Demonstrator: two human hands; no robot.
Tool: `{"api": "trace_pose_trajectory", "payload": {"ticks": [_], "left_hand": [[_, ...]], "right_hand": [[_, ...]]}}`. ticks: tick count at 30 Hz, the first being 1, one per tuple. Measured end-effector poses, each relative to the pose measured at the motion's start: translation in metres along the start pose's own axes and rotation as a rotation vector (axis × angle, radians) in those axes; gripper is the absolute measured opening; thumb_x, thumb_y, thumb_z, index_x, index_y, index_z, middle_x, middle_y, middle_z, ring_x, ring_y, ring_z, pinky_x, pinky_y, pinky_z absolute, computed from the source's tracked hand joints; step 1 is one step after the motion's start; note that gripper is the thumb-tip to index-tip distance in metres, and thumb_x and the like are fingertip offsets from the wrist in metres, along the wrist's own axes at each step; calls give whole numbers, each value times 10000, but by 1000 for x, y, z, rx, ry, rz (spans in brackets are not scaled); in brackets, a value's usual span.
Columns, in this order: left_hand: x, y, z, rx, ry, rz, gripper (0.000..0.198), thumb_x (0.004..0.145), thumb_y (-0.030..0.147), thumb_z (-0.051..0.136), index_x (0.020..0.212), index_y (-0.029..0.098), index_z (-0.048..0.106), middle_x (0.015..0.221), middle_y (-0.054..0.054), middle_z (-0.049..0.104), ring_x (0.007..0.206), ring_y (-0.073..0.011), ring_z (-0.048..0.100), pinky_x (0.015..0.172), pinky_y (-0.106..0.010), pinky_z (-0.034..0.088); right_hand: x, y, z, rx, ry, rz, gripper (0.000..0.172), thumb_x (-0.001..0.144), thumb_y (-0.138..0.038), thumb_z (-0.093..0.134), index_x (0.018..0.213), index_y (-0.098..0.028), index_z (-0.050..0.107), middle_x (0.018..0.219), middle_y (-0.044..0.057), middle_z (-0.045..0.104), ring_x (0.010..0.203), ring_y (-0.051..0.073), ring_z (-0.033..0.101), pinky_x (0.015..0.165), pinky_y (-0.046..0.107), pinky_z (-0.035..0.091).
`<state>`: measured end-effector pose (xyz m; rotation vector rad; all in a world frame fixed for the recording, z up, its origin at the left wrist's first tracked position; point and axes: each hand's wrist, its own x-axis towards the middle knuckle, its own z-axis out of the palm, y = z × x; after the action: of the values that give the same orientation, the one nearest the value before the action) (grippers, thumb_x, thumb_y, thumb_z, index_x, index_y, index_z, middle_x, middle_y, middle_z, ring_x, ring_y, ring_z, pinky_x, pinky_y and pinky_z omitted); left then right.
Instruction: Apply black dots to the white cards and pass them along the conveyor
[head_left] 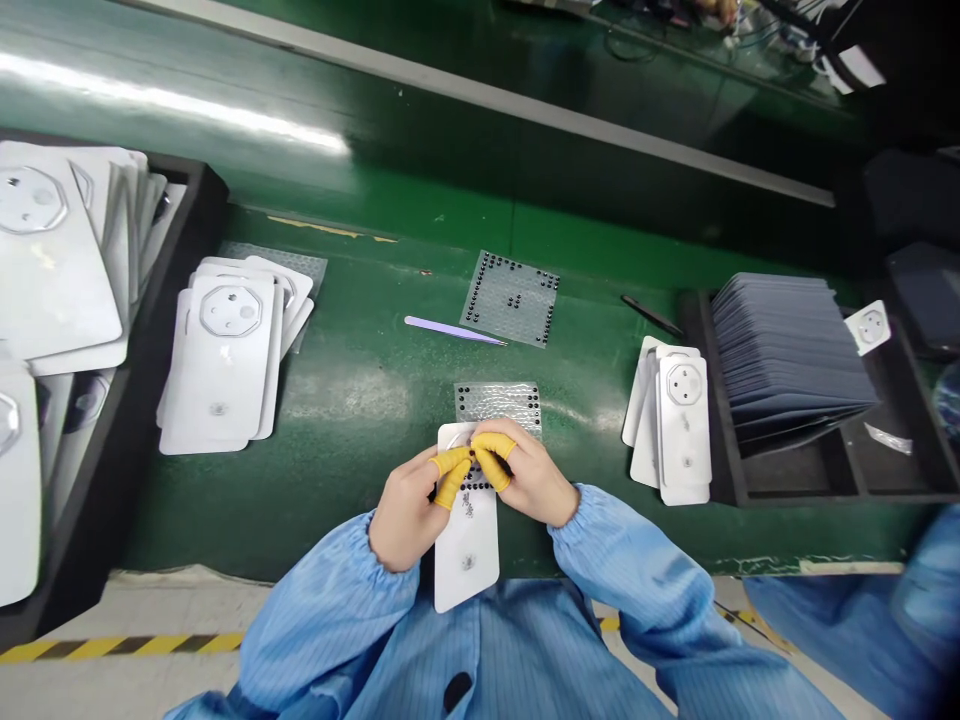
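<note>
Your left grip bends over the white panel, whose upper part is beneath your yellow-covered fingertips, lower end toward you; your right grip sits opposite. I cannot tell whether either pinches anything.

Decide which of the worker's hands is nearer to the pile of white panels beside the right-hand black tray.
Right. The right hand is left of the white panels, with green bench between; the left hand is farther left, on the right hand's far side.
</note>
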<state>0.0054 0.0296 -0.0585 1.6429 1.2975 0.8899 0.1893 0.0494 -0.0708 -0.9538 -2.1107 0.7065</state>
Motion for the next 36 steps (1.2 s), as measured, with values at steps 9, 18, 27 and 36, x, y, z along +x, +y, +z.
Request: {"api": "trace_pose_trajectory", "payload": {"ticks": [9, 18, 27, 36], "left_hand": [[-1, -6, -2, 61, 1, 45, 168, 826, 169, 568, 863, 169, 732, 787, -76, 732, 696, -186, 702, 624, -259, 567], [3, -3, -4, 25, -13, 68, 201, 825, 162, 584, 924, 173, 759, 881, -102, 761, 764, -203, 732, 676, -261, 590], [-13, 2, -52, -225, 186, -214, 513, 821, 228, 669, 1315, 160, 550, 1069, -137, 737, 920, -247, 725, 767, -324, 604], [-9, 56, -24, -298, 171, -99, 416, 786, 99, 678, 1169, 261, 674, 970, -19, 773, 726, -168, 737, 674, -228, 614]], "right_hand": [[-1, 1, 0, 93, 5, 50, 174, 925, -150, 524, 1092, -187, 558, 1034, 95, 616, 956, 167, 598, 824, 343, 544], [4, -6, 5, 170, 85, 182, 125, 928, -142, 470, 1010, -191, 550, 988, 73, 595, 918, 144, 603, 794, 299, 541], [-4, -8, -4, -26, 172, 82, 203, 901, -116, 523, 1073, -202, 586, 1013, 88, 638, 929, 175, 617, 804, 330, 538], [26, -56, -17, -271, 282, -96, 304, 894, -125, 537, 1166, -255, 575, 992, 40, 720, 920, 193, 632, 935, 427, 492]]}}
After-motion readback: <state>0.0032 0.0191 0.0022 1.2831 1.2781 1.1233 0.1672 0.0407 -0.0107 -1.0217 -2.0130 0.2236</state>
